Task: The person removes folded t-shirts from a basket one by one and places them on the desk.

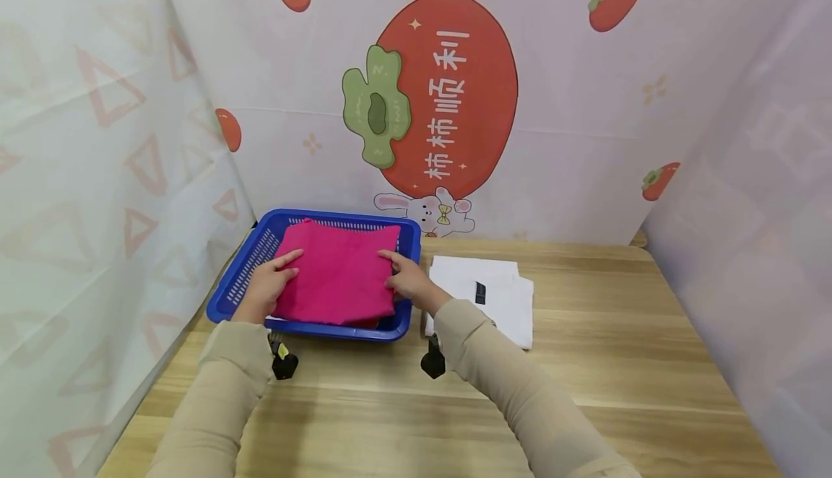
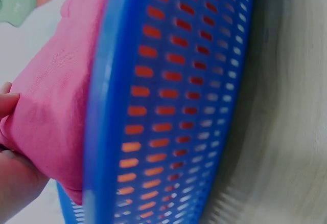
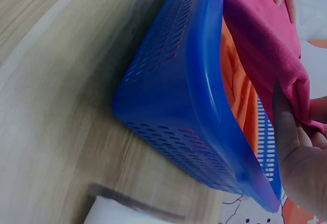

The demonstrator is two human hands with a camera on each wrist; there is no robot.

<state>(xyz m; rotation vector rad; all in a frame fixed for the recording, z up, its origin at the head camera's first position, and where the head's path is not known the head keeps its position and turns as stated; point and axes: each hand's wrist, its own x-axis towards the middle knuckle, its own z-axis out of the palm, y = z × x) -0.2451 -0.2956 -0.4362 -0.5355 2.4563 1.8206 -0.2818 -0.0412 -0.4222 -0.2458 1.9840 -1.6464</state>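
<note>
“At the left edge of the bright pink, squarish fabric cloth (image 1: pixel 344 268), how is the hand set?”

“The left hand (image 1: pixel 265 287) comes up from a beige, cuffed sleeve (image 1: pixel 214 391) slanting in from the lower left. Its fingers point rightward, thumb and fingers nearly together, with only the cloth's edge pinched between.”

“And between the two grips?”

“The pink cloth itself, spread over the blue, slotted plastic basket (image 1: pixel 312 329). Just below the right grip, an orange fabric cloth (image 3: pixel 240 81) shows inside the rim.”

“How does the other arm lie?”

“It slants in from the lower right, wrist turned leftward. The right hand (image 1: pixel 411 281) pinches the pink cloth's right edge, thumb on the near side, the gap closed down to the folded fabric.”

“Further right of that grip?”

“White, folded fabric pieces (image 1: pixel 507 319) with a small black label (image 1: pixel 480 292), flat on the pale wood-grain table (image 1: pixel 598 362).”
</note>
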